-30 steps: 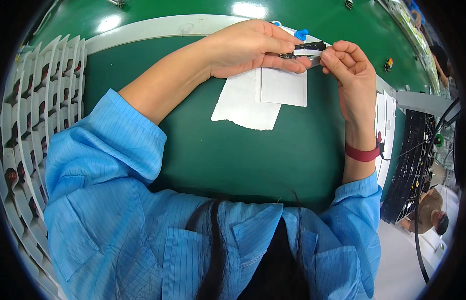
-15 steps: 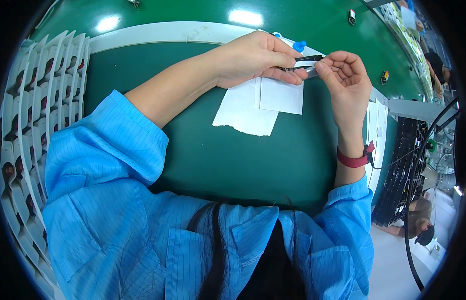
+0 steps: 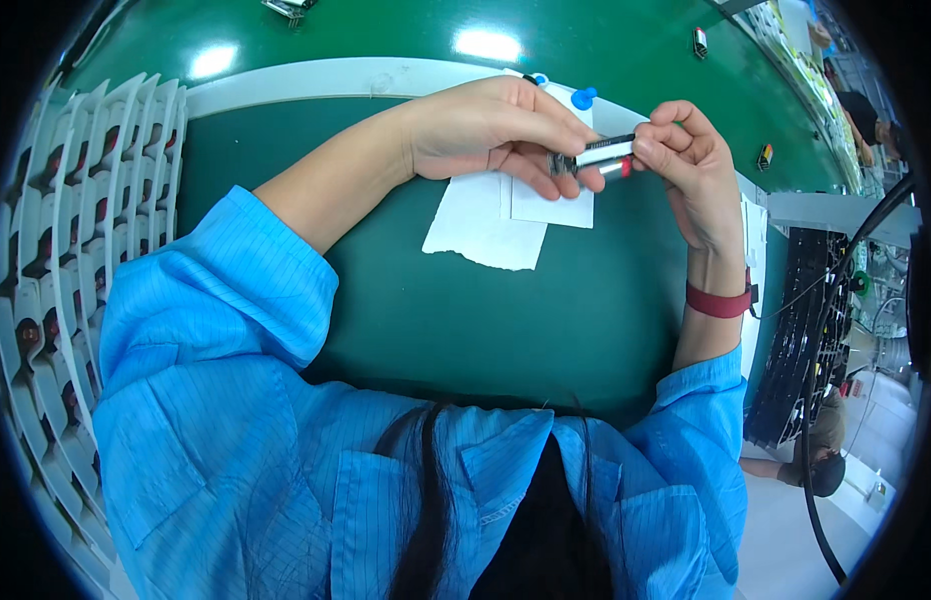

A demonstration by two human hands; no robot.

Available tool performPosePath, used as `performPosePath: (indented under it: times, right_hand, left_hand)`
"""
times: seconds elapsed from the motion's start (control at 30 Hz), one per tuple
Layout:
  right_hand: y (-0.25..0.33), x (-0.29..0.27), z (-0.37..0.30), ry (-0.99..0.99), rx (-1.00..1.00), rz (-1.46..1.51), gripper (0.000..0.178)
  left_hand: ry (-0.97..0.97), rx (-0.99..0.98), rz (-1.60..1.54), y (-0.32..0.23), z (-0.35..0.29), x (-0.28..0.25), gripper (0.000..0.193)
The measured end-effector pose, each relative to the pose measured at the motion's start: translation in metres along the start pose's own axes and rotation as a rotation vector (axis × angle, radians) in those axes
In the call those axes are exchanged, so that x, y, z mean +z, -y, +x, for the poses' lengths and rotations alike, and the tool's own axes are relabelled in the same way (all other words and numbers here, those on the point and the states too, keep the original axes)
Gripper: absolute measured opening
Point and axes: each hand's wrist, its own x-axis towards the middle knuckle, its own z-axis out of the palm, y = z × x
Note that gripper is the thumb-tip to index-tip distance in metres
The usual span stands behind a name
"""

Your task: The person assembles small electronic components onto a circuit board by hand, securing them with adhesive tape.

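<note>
My left hand (image 3: 486, 130) and my right hand (image 3: 691, 165) meet above the green mat (image 3: 466, 310), both pinching a small narrow component (image 3: 598, 155) with a white top, black body and a red end. The left fingers hold its left end, the right fingers its right end. Under the hands lie two overlapping white paper sheets (image 3: 496, 225). A red wristband (image 3: 719, 301) with a cord sits on my right wrist.
A white tray rack (image 3: 76, 240) with several slots holding dark red-tipped parts stands at the left. A blue-capped white item (image 3: 583, 98) lies behind the hands. A black slotted tray (image 3: 811, 330) and cables are at the right. Another person is at the lower right.
The component has been turned between my fingers, now showing its white face and red end. Both hands shifted slightly lower and closer to me.
</note>
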Motion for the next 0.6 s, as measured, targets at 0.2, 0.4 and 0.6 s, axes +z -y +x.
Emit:
performPosePath:
  times: [0.2, 0.4, 0.6]
  right_hand:
    - [0.004, 0.019, -0.007, 0.047, -0.129, -0.094, 0.025]
    - [-0.007, 0.021, -0.007, -0.024, -0.646, -0.651, 0.022]
    - [-0.006, 0.021, -0.005, -0.003, -0.593, -0.73, 0.019]
  left_hand:
    - [0.149, -0.069, -0.226, 0.005, 0.001, 0.001, 0.039]
    - [0.096, -0.059, -0.283, 0.011, 0.002, -0.002, 0.032]
    - [0.054, -0.074, -0.234, 0.012, 0.003, 0.001, 0.032]
